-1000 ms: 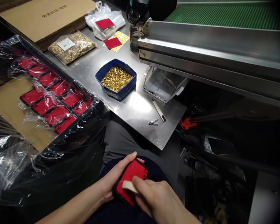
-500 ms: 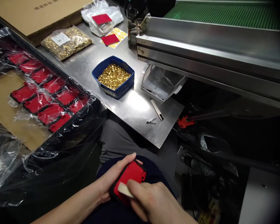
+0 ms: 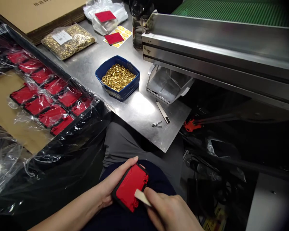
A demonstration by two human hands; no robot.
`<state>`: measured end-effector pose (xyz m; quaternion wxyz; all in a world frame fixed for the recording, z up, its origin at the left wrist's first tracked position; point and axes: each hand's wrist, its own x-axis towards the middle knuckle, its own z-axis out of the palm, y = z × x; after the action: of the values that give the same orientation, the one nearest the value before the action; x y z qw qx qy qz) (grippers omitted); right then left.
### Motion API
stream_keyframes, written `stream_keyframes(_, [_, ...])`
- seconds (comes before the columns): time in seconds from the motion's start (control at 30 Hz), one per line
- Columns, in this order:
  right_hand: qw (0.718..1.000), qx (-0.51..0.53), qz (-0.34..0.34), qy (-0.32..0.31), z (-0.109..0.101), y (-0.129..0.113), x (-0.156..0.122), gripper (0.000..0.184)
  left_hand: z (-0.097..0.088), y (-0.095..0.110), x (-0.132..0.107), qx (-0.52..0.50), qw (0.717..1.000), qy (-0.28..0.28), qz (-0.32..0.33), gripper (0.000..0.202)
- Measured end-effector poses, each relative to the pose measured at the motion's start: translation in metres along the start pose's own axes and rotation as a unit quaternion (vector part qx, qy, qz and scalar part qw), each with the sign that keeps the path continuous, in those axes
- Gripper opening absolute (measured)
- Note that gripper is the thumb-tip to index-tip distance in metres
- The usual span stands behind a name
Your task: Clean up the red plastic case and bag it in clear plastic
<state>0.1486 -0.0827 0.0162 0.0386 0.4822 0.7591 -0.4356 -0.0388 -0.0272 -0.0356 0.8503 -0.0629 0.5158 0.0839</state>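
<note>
Over my lap, my left hand [image 3: 117,179] is closed around a red plate with a black rim [image 3: 130,186], thumb along its upper left edge. Small notches and hinge-like tabs show along the plate's right side. My right hand [image 3: 167,205] pinches a flat cream-coloured stick [image 3: 141,196], its blunt tip at the right part of the red face. Whether the tip presses on the surface I cannot tell. The rest of the stick is hidden in my fingers.
A blue bin of small brass parts [image 3: 118,77], a slim white cutter [image 3: 162,112] and tweezers [image 3: 156,124] lie on the metal table [image 3: 139,138]. Left stands a plastic-lined box with red plates [image 3: 53,115]. A green conveyor [image 3: 221,11] is at upper right.
The stick and my right hand have moved right, from the middle of the red plate toward its right edge, uncovering more of its face. My left hand has shifted slightly left with the plate.
</note>
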Motion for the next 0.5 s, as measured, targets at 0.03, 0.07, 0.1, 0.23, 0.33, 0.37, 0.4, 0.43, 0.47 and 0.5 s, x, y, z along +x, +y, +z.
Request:
stream_keyframes(0.03, [1.0, -0.007, -0.001, -0.002, 0.0005, -0.0003, 0.0, 0.03, 0.0001, 0.0, 0.0002, 0.006, 1.0, 0.002, -0.001, 0.06])
stream_keyframes(0.07, [1.0, -0.013, -0.006, -0.004, 0.0006, -0.0009, 0.0005, 0.027, 0.0004, 0.0, 0.0002, 0.011, 1.0, 0.004, -0.006, 0.06])
stream_keyframes(0.1, [1.0, -0.014, -0.013, -0.005, 0.0006, -0.0017, 0.0013, 0.024, 0.0009, 0.0001, 0.0001, 0.012, 1.0, 0.004, -0.009, 0.061])
stream_keyframes(0.23, [1.0, -0.001, -0.012, 0.016, 0.0001, -0.004, 0.0039, 0.02, 0.0024, -0.0007, 0.0013, -0.009, 1.0, -0.001, -0.011, 0.061])
stream_keyframes(0.33, [0.999, -0.003, -0.013, 0.03, 0.0017, -0.0024, 0.0009, 0.023, 0.0032, -0.0024, 0.0032, -0.012, 1.0, -0.006, -0.009, 0.063])
stream_keyframes(0.37, [0.999, -0.003, -0.014, 0.032, 0.0031, -0.0011, -0.0008, 0.025, 0.0033, -0.0031, 0.0034, -0.014, 1.0, -0.008, -0.011, 0.065])
stream_keyframes(0.4, [0.999, -0.004, -0.012, 0.032, 0.0048, 0.0005, -0.0027, 0.027, 0.0032, -0.0036, 0.0032, -0.017, 1.0, -0.007, -0.013, 0.066])
stream_keyframes(0.43, [0.999, -0.007, -0.009, 0.033, 0.0067, 0.0022, -0.0042, 0.031, 0.003, -0.0041, 0.0025, -0.02, 1.0, -0.004, -0.014, 0.068])
stream_keyframes(0.47, [0.999, -0.012, -0.007, 0.034, 0.0085, 0.0038, -0.0052, 0.035, 0.0029, -0.0046, 0.0015, -0.022, 1.0, 0.001, -0.013, 0.068])
stream_keyframes(0.5, [0.999, -0.014, -0.005, 0.032, 0.01, 0.0051, -0.0053, 0.037, 0.0027, -0.0049, 0.0003, -0.023, 1.0, 0.003, -0.009, 0.067])
